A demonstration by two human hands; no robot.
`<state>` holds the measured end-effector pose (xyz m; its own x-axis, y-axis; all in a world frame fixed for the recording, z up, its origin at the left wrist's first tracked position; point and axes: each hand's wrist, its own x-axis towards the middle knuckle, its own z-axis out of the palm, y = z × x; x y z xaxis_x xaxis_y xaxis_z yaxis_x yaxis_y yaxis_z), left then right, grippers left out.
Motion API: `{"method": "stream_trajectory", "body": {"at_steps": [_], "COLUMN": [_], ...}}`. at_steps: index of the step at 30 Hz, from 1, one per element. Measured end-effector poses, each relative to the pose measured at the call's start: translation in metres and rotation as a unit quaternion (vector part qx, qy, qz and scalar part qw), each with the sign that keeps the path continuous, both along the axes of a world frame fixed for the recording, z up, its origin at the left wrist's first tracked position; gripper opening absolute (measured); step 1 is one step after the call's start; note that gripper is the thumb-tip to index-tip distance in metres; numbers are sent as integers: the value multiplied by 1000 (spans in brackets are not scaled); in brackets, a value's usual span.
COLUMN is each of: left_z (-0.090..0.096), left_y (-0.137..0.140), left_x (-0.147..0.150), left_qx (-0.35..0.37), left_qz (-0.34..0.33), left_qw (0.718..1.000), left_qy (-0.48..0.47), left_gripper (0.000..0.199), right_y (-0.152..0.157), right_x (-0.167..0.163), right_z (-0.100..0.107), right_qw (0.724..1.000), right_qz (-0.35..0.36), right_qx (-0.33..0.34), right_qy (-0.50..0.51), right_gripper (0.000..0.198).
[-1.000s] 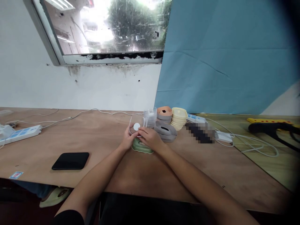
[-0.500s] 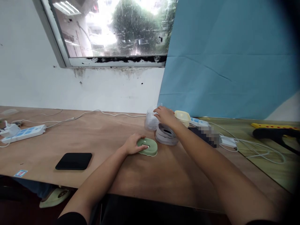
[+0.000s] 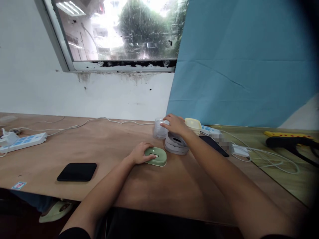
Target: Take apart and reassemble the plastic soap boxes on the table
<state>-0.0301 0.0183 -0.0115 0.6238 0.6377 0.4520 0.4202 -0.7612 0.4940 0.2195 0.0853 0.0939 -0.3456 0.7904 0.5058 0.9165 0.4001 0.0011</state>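
Observation:
On the tabletop, my left hand [image 3: 141,153] grips the near-left side of a pale green oval plastic piece [image 3: 161,153], its thumb across the top by a small slot. My right hand [image 3: 175,124] reaches to the back, thumb and fingers closed at the rim of a stack of clear plastic pieces [image 3: 158,130]. How many of them it pinches I cannot make out. Below my right wrist lies a stack of grey-white oval pieces [image 3: 175,148] with a dark slot in the top one. Just beyond that wrist sit stacked pale yellow containers [image 3: 193,124].
A black phone [image 3: 77,172] lies at the left front of the table. White power strips [image 3: 26,141] and cables are at the far left and right. A dark flat device [image 3: 214,146] lies beside my right forearm. A person's shoe [image 3: 56,211] shows below the table.
My right hand has lowered slightly; the clear piece that stuck up above the stack by its fingers is now down at the stack. My left hand stays on the green piece.

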Motion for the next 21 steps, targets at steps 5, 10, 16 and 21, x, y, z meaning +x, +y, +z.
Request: {"method": "stream_trajectory", "body": {"at_steps": [5, 10, 16, 21], "left_z": [-3, -4, -9, -12], "left_y": [2, 2, 8, 13], "left_x": [-2, -3, -9, -10], "left_qx": [-22, -62, -111, -129], "left_qz": [-12, 9, 74, 75], "left_qw": [997, 996, 990, 979], "left_qy": [67, 59, -46, -138], "left_gripper": [85, 95, 82, 79], "right_y": [-24, -73, -110, -104], "right_x": [-11, -28, -33, -30], "right_z": [-8, -44, -94, -99], "right_qw": [991, 972, 966, 962], "right_qz": [37, 128, 161, 142], "right_qx": [85, 100, 67, 66], "right_qy": [92, 167, 194, 225], "right_gripper": [32, 24, 42, 52]}}
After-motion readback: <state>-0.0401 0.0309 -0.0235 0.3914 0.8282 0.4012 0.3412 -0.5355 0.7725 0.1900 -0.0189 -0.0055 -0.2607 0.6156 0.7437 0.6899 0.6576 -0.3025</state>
